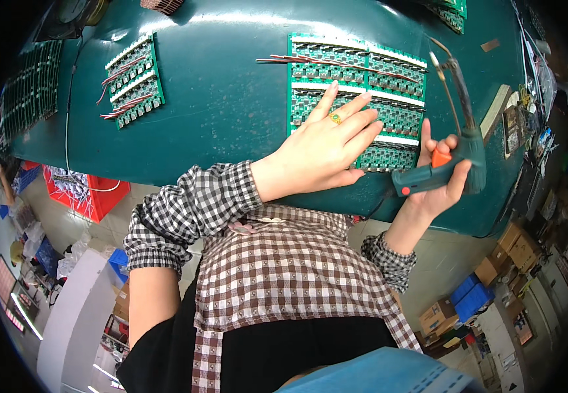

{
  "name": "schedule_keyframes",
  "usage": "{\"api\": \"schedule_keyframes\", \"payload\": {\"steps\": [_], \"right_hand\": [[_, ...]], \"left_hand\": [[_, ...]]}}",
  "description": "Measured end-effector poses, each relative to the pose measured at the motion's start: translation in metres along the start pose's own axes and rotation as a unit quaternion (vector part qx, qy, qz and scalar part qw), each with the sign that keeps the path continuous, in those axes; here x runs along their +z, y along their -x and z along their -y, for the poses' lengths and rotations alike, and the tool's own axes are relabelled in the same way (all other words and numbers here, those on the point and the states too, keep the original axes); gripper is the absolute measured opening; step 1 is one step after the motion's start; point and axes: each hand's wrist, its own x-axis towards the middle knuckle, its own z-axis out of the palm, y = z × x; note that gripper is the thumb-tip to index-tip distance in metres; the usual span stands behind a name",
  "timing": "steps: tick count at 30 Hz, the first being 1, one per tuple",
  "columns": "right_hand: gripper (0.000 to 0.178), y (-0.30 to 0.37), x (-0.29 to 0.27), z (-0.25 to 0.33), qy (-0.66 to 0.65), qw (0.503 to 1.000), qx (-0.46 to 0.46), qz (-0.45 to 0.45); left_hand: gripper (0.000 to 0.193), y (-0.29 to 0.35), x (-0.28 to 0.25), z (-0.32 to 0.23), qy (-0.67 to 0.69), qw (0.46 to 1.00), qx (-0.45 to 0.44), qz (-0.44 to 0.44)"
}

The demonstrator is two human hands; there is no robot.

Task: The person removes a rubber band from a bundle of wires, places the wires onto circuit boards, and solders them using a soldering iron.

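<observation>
Gripping soldering gun (474, 154): right hand (438, 190), curled round its handle (420, 179). Left hand (323, 147) loosely splayed on circuit boards (395, 98).

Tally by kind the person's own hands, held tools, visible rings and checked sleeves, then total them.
Hands (left hand, right hand): 2
Tools (soldering gun): 1
Rings (gold ring): 1
Sleeves (left sleeve, right sleeve): 2
Total: 6

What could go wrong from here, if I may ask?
If hot, the slender metal tip of the dark green, pistol-shaped soldering gun in the right hand might scorch the green rectangular circuit boards beside it. A slip could burn the left hand, spread over them. The thin reddish wires lying across them might get knocked aside.
</observation>
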Motion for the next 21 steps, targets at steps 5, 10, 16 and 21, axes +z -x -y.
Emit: {"api": "schedule_keyframes", "payload": {"steps": [5, 10, 16, 21], "right_hand": [[0.041, 0.018, -0.002, 0.01, 0.029, 0.999, -0.018, 0.037], [0.041, 0.019, -0.012, 0.004, 0.006, 1.0, 0.003, -0.003], [0.042, 0.034, 0.011, 0.019, 0.077, 0.997, -0.029, 0.009], [0.046, 0.052, 0.043, 0.01, 0.06, 0.995, 0.077, 0.038]], "left_hand": [[0.067, 0.003, -0.004, -0.002, -0.029, 1.0, -0.001, 0.012], [0.066, 0.004, -0.008, -0.004, -0.014, 1.0, -0.002, 0.004], [0.034, 0.015, -0.049, -0.005, 0.209, 0.959, -0.112, -0.154], [0.025, -0.002, -0.056, -0.002, 0.63, 0.712, -0.249, -0.186]]}}
